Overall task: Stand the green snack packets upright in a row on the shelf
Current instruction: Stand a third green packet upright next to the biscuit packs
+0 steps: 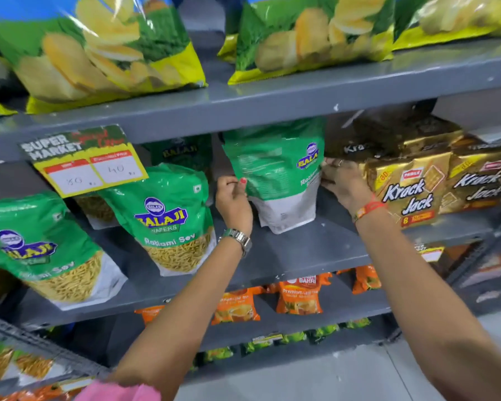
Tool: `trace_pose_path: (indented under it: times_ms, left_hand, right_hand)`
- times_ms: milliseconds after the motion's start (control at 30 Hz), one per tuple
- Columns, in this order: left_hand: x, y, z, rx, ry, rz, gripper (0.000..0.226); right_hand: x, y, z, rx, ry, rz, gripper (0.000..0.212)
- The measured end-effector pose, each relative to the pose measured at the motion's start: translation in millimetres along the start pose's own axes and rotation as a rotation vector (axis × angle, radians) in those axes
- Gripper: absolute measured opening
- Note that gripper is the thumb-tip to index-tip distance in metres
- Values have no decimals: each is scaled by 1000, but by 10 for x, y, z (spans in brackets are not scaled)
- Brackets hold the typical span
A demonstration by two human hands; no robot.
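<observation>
Head view, operator A: Report the pose of both hands.

Operator B: Both forearms reached forward and up to the middle shelf (301,250). The left hand (233,202) was raised at the left edge of a green packet (275,172), thumb and fingers pressed together on that edge, so the grip pinched the packet. A metal watch (239,238) sat on the left wrist. The right hand (344,183) lay against the packet's right edge, fingers curled toward it; whether that grip closed on the packet or only rested against it could not be determined. An orange-red band (369,208) circled the right wrist.

Operator A: Report the condition and location of the packet.

Operator B: The packet stood on its base on the middle shelf, roughly upright with a slight tilt, its printed back panel facing the camera: green upper part, white lower part. It stood just beside the gold biscuit packs (411,186) on its right.

Operator A: Other packets of the same product?

Operator B: Two more stood on the same shelf to the left, fronts forward and leaning: a second green packet (171,218) and a third green packet (44,247). Another showed behind the second. A yellow price card (84,160) hung from the shelf edge above them.
</observation>
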State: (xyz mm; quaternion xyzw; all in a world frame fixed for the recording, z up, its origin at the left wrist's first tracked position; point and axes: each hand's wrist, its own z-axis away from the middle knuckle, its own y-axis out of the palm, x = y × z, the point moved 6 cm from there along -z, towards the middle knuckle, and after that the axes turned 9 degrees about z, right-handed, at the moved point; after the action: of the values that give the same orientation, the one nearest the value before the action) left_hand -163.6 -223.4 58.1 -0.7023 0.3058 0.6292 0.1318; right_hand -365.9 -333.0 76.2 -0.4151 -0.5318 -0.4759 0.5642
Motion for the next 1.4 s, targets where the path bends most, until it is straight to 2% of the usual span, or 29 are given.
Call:
trace_pose_path:
  times_ms: [67, 167, 267, 333, 467, 500, 633, 733, 833, 1000, 1100, 1167, 1300, 1400]
  left_hand:
    - [-32, 43, -162, 19, 32, -7, 33]
    - [113, 56, -325, 71, 40, -76, 30]
    - [244, 38, -369, 78, -19, -48, 11]
    - [238, 29, -349, 58, 7, -44, 7]
    - [163, -16, -104, -47, 98, -169, 34]
    - [153, 15, 2, -12, 111, -203, 38]
    - [181, 277, 501, 338, 173, -390, 64]
    - [218, 336, 676, 376, 160, -584, 91]
    - [263, 385, 668, 412, 73, -535, 101]
    - [304, 334, 480, 362, 24, -307, 63]
    - [371, 302, 308, 367, -29, -205, 58]
    - [394, 288, 188, 406, -40, -181, 53]
    - [444, 344, -3, 498, -140, 47, 27]
    - [478, 393, -125, 415, -263, 231, 11]
  right_hand:
    - [-96, 44, -97, -5, 2, -24, 20]
    - [-343, 56, -249, -62, 63, 9, 33]
    - [-561, -3, -296, -73, 114, 34, 32]
    - [-593, -14, -318, -59, 94, 95, 34]
    - [-592, -7, -304, -8, 72, 137, 38]
    - [-622, -1, -308, 16, 83, 120, 37]
    - [-744, -14, -247, 141, 133, 148, 21]
    - [-906, -13, -143, 302, 170, 238, 18]
    - [-1053, 62, -58, 362, 175, 289, 27]
    - [-1066, 217, -35, 303, 82, 291, 34]
    - [-1042, 110, -106, 204, 40, 195, 34]
    - [-1008, 29, -170, 162, 18, 145, 43]
    - [-942, 8, -341, 207, 11, 122, 58]
    - [-881, 74, -431, 301, -5, 118, 63]
